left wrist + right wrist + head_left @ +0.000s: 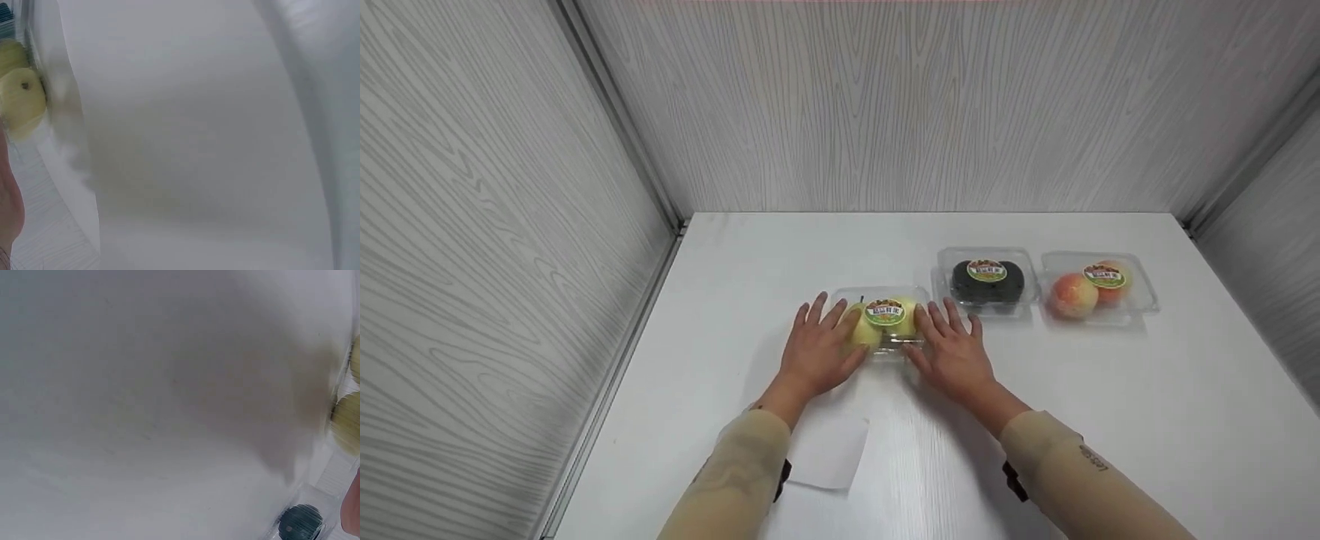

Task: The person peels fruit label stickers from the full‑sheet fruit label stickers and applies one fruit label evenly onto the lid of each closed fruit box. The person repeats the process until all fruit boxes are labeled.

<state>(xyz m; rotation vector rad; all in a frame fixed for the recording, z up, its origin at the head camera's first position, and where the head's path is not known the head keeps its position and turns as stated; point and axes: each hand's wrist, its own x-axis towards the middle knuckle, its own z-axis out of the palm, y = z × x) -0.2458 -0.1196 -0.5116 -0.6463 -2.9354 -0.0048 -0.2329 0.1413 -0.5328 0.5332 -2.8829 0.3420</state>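
Note:
A clear plastic box (896,346) with a round label holds yellow-green fruits (867,331), one with a thin dark stem. From its left side, my left hand (819,352) touches the box with spread, mostly straight fingers. My right hand (956,356) lies along the opposite side, fingers also extended, fingertips at the box's edge. The left wrist view catches a pale yellow fruit (23,98) through the plastic beside part of the hand. In the right wrist view, fruit (347,422) shows at the right border above part of the right hand (351,506).
Behind the right hand stands a clear box of dark fruit (988,289). Further right is another box with red-and-yellow peach-like fruits (1074,295). A white paper sheet (829,454) lies on the white table (720,285) near the left forearm. Grey wood-grain panels (885,112) enclose the back and sides.

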